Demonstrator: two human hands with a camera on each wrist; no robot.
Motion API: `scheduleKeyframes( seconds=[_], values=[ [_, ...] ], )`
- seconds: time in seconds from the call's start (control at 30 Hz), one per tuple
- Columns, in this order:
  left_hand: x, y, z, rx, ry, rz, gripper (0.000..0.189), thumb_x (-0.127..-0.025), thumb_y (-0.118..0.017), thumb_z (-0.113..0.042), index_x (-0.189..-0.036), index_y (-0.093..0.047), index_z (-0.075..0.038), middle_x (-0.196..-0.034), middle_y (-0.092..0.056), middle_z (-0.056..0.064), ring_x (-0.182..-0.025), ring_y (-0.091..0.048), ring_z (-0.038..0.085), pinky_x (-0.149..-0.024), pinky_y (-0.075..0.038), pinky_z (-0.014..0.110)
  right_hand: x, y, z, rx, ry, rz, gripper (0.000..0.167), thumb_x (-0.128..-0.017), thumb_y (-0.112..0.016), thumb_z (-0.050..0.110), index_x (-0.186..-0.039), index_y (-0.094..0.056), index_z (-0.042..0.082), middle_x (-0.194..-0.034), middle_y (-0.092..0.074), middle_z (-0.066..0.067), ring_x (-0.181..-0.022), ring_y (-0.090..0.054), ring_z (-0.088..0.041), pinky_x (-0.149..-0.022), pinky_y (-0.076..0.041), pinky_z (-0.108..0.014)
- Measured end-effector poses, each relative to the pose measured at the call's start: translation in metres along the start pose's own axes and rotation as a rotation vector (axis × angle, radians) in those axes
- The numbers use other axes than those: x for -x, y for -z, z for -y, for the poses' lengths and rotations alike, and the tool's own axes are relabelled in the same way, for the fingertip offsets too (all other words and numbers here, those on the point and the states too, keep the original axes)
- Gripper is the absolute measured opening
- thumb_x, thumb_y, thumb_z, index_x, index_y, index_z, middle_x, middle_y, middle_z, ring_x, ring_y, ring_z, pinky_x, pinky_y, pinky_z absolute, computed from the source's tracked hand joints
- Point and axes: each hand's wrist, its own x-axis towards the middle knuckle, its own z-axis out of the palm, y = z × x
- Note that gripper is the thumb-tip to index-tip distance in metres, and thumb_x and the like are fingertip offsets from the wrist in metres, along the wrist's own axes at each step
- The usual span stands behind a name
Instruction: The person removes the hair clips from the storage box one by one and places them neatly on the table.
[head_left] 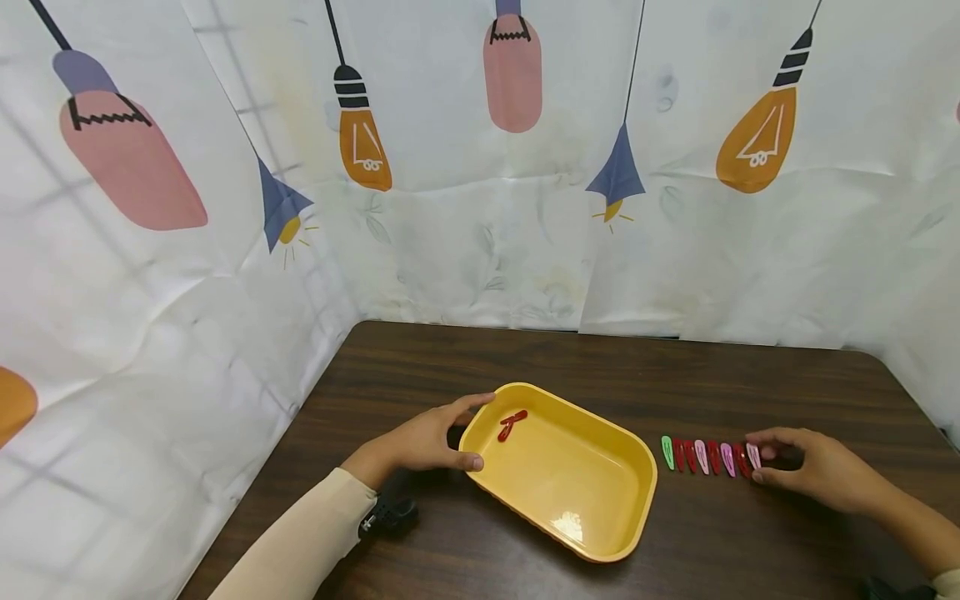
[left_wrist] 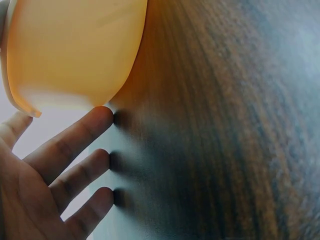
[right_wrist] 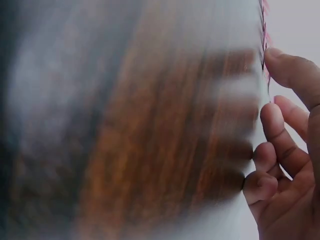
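In the head view, my left hand (head_left: 431, 437) holds the left end of a yellow plastic tray (head_left: 637, 442), with thumb and forefinger at its rim. Its other fingers (left_wrist: 82, 170) spread below the tray in the left wrist view, their tips at the table. Two red hair clips (head_left: 506, 432) lie inside the tray at its far left. To the right, green, red and pink hair clips form a side-by-side row, starting with a green clip (head_left: 667, 452). My right hand (head_left: 817, 467) has thumb and forefinger at both ends of the light pink clip (head_left: 754, 456) ending the row.
The dark wood-grain table (head_left: 420, 358) has rounded far corners. A white curtain (head_left: 465, 250) printed with lamps and bulbs hangs behind it and along the left. A black wrist strap (head_left: 390, 515) is around my left wrist.
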Motion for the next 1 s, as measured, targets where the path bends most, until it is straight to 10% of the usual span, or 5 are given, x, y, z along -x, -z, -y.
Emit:
scheduleKeyframes(
  seconds=[0.47,1.0],
  values=[
    [0.001,0.000,0.001,-0.002,0.006,-0.004,0.094,-0.084,-0.081,-0.054,-0.158,-0.023,-0.051,-0.131,-0.063,-0.014,-0.125,-0.056,0.017,-0.107,-0.040,0.057,-0.005,0.006,0.006,-0.012,0.005,0.044,0.056,-0.087,-0.081,0.045,-0.128,-0.068,0.010,-0.091,-0.051,0.004,-0.079,-0.047,-0.004,-0.064,-0.035,-0.027],
    [0.000,0.000,0.001,0.008,-0.001,0.002,0.095,-0.084,-0.081,-0.053,-0.158,-0.023,-0.051,-0.130,-0.063,-0.014,-0.125,-0.056,0.015,-0.107,-0.040,0.055,-0.047,0.027,0.070,0.003,0.123,0.002,0.056,-0.092,-0.075,0.048,-0.133,-0.065,0.011,-0.103,-0.062,0.008,-0.092,-0.059,-0.008,-0.068,-0.048,-0.029]
  ],
)
